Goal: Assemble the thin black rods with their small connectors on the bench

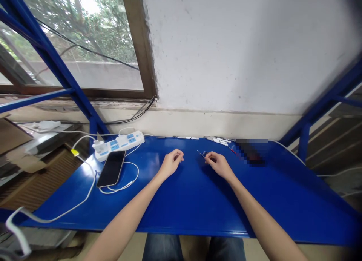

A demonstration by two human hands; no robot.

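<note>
My left hand (171,162) rests on the blue table (181,204), its fingers curled loosely with thumb and fingertips pinched together; what they hold, if anything, is too small to name. My right hand (218,163) lies a little to the right, its fingers pinched on a small dark pair of tweezers (201,153) whose tips point left toward the other hand. Both forearms stretch in from the near edge.
A black phone (111,168) lies at the left on a white cable (118,185), beside a white and blue power strip (118,144). Small white and dark parts (220,140) line the back edge. A blurred dark object (251,151) sits at right. Blue frame posts stand at both sides.
</note>
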